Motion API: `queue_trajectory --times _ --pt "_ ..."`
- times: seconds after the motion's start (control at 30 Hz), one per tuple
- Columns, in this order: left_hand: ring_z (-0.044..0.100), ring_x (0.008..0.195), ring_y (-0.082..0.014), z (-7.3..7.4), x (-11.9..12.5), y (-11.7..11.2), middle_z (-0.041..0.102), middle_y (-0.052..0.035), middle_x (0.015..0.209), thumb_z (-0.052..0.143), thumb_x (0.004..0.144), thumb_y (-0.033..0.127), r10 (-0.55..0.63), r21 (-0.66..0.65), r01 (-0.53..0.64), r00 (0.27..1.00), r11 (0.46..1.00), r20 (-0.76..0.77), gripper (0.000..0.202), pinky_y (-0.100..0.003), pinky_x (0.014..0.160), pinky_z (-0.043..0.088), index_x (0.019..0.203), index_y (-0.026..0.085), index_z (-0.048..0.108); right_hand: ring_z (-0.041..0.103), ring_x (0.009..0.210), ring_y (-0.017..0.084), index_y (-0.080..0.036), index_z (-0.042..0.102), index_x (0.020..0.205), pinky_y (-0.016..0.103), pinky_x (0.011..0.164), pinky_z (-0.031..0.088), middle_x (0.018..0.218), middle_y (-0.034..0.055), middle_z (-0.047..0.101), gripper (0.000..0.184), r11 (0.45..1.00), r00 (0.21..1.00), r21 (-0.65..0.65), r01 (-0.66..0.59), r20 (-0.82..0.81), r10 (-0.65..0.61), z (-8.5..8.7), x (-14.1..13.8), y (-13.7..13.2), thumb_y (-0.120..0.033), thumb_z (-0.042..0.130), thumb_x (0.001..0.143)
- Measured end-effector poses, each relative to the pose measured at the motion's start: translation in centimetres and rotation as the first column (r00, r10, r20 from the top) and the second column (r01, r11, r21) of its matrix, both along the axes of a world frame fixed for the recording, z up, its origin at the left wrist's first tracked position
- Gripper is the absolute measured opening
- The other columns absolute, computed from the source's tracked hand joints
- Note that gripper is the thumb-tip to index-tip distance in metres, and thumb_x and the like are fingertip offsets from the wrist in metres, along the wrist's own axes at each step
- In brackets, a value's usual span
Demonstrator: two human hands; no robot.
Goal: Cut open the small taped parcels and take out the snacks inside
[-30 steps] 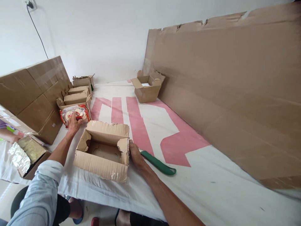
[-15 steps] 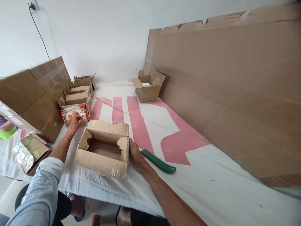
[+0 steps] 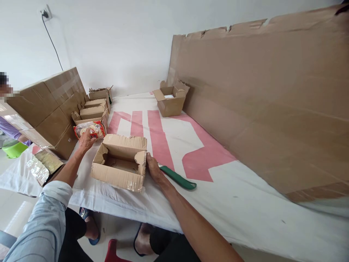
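One packet (image 3: 91, 128) lies back from the desk's (image 3: 259, 211) front edge under the left grip (image 3: 86, 141), curled but its pinch unclear, while nearer that edge the right grip (image 3: 154, 169) touches a box (image 3: 116, 179), pinch hidden, possibly getting cut if it slides onto the knife (image 3: 178, 179).

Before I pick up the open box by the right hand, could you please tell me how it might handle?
The open box is probably light for its size, since bare cardboard shows inside. Its flaps may bend, as their edges look ragged. Its straight-sided shape makes rolling unlikely.
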State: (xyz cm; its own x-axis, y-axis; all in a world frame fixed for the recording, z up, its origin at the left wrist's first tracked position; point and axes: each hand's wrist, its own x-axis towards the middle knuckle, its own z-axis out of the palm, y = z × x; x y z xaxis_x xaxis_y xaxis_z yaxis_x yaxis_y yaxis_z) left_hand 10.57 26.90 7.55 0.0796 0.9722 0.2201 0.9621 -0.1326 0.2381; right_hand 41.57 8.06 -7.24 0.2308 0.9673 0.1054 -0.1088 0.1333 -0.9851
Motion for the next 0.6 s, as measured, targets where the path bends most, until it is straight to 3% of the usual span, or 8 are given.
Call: queue_trajectory --times 0.2,0.27,0.33,0.4,0.43,0.5,0.53,0.6 --pt "0.078 0.122 -0.0348 2.4 0.7 -1.6 0.083 -0.0114 0.113 0.074 0.091 0.021 -0.015 0.045 0.012 0.996 0.999 0.084 0.066 -0.045 0.109 0.060 0.157 0.018 0.068 0.075 0.099 0.038 -0.026 0.078 0.080 0.056 0.106 0.062 0.090 0.0138 0.082 0.102 1.000 1.000 -0.013 0.022 0.023 -0.022 -0.5 0.1 0.4 -0.120 0.038 0.078" --pt "0.080 0.116 -0.0307 3.6 1.0 -3.0 0.083 -0.0119 0.116 0.069 0.096 0.022 -0.030 0.076 0.020 0.992 0.997 0.124 0.059 -0.042 0.106 0.062 0.155 0.015 0.068 0.076 0.102 0.039 -0.026 0.080 0.084 0.056 0.106 0.062 0.093 0.0137 0.083 0.103 1.000 0.999 -0.020 0.021 0.024 -0.021 -0.6 0.1 0.4 -0.120 0.038 0.078" --pt "0.080 0.114 -0.0267 4.7 1.3 -5.8 0.083 -0.0121 0.123 0.063 0.106 0.029 -0.126 0.143 0.100 0.975 0.985 0.185 0.046 -0.038 0.102 0.063 0.149 0.016 0.071 0.077 0.103 0.038 -0.025 0.082 0.087 0.055 0.106 0.063 0.095 0.0133 0.084 0.102 1.000 1.000 -0.019 0.006 0.014 -0.006 -0.6 0.2 0.4 -0.118 0.040 0.081" --pt "0.079 0.119 -0.0276 5.5 1.6 -9.7 0.083 -0.0120 0.128 0.065 0.109 0.039 -0.420 0.259 0.358 0.874 0.897 0.246 0.034 -0.040 0.103 0.063 0.133 0.019 0.078 0.077 0.102 0.037 -0.025 0.082 0.088 0.053 0.104 0.064 0.096 0.0128 0.084 0.098 1.000 1.000 -0.012 -0.005 0.003 0.005 -0.6 0.2 0.3 -0.115 0.044 0.083" --pt "0.078 0.123 -0.0285 5.7 1.8 -11.9 0.083 -0.0108 0.130 0.069 0.109 0.044 -0.579 0.256 0.526 0.786 0.811 0.216 0.032 -0.041 0.106 0.063 0.131 0.022 0.079 0.077 0.101 0.036 -0.025 0.082 0.087 0.052 0.103 0.064 0.095 0.0126 0.084 0.096 1.000 1.000 -0.009 -0.005 0.001 0.005 -0.6 0.2 0.2 -0.114 0.045 0.084" --pt "0.076 0.129 -0.0307 5.8 2.6 -16.1 0.081 -0.0109 0.138 0.080 0.104 0.046 -0.777 0.113 0.769 0.623 0.629 0.088 0.041 -0.045 0.111 0.061 0.141 0.026 0.076 0.078 0.099 0.036 -0.026 0.081 0.085 0.052 0.103 0.065 0.094 0.0124 0.084 0.096 1.000 1.000 -0.009 0.008 0.003 -0.008 -0.5 0.2 0.1 -0.115 0.044 0.084" --pt "0.075 0.132 -0.0322 5.5 3.1 -17.9 0.079 -0.0129 0.143 0.085 0.102 0.044 -0.813 0.017 0.813 0.582 0.582 0.014 0.051 -0.046 0.111 0.060 0.147 0.026 0.072 0.078 0.098 0.036 -0.026 0.081 0.085 0.053 0.103 0.065 0.093 0.0125 0.084 0.098 1.000 1.000 -0.016 0.018 0.007 -0.018 -0.4 0.2 0.0 -0.116 0.041 0.083" --pt "0.074 0.133 -0.0343 4.6 4.1 -20.2 0.078 -0.0151 0.143 0.086 0.100 0.036 -0.821 -0.170 0.803 0.555 0.571 -0.137 0.054 -0.048 0.111 0.058 0.150 0.023 0.069 0.078 0.097 0.037 -0.026 0.080 0.084 0.056 0.103 0.065 0.093 0.0132 0.084 0.102 0.999 0.999 -0.036 0.035 0.023 -0.034 -0.4 0.2 -0.2 -0.119 0.039 0.080"
